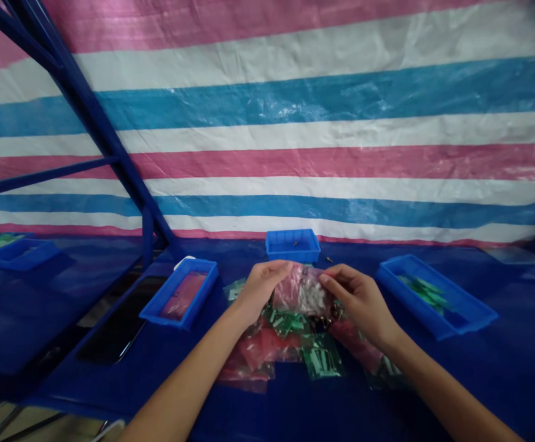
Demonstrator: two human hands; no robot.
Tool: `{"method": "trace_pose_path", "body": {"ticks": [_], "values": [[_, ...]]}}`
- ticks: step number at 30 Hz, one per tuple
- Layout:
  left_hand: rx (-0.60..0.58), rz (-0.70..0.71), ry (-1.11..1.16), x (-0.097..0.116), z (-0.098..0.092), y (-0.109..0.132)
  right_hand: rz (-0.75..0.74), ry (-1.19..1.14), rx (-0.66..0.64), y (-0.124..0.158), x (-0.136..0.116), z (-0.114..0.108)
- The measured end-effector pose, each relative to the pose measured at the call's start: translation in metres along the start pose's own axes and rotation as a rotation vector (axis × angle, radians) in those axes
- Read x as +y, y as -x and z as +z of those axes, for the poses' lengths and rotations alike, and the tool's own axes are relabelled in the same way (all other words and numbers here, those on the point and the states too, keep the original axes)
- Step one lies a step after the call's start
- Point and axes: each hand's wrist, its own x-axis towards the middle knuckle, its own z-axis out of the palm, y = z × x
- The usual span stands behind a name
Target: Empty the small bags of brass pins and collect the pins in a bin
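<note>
a: where's the pink plastic bag (301, 291) lying?

b: raised just above the pile, between both hands; its long side seems to run across from one hand to the other, though the crumpling makes that hard to judge.

a: which hand is nearer, and how are the fingers set?

b: neither clearly; the left hand (260, 288) curves its fingers over the bag's left edge, and the right hand (357, 301) closes its fingertips on the right edge.

a: what's around them?

b: a heap of green and pink bags (276, 344) lies just below the fingers; a small blue tray (292, 234) sits just beyond them; longer blue trays (456, 326) stand off to each side.
</note>
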Motion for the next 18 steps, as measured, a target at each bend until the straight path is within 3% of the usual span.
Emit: {"method": "trace_pose_path", "body": {"ticks": [4,8,10,14,18], "values": [[0.082,-0.011,-0.094,-0.0045,0.0025,-0.0012,-0.011,0.005,-0.016,0.0010,0.0033,0.0039],[0.133,0.056,-0.062,-0.0052,0.0048,-0.0017,0.038,0.003,-0.198,0.0027,0.0009,0.0057],[0.131,0.084,-0.025,-0.0045,0.0036,-0.0023,0.063,0.002,-0.229,0.0043,-0.0008,0.0067],[-0.014,0.089,0.011,-0.0023,-0.0005,-0.0014,0.045,0.003,-0.154,0.0061,-0.0018,0.0070],[-0.175,0.077,-0.146,-0.0013,0.0014,0.0038,-0.004,0.023,-0.121,0.0046,-0.0023,0.0041]]}}
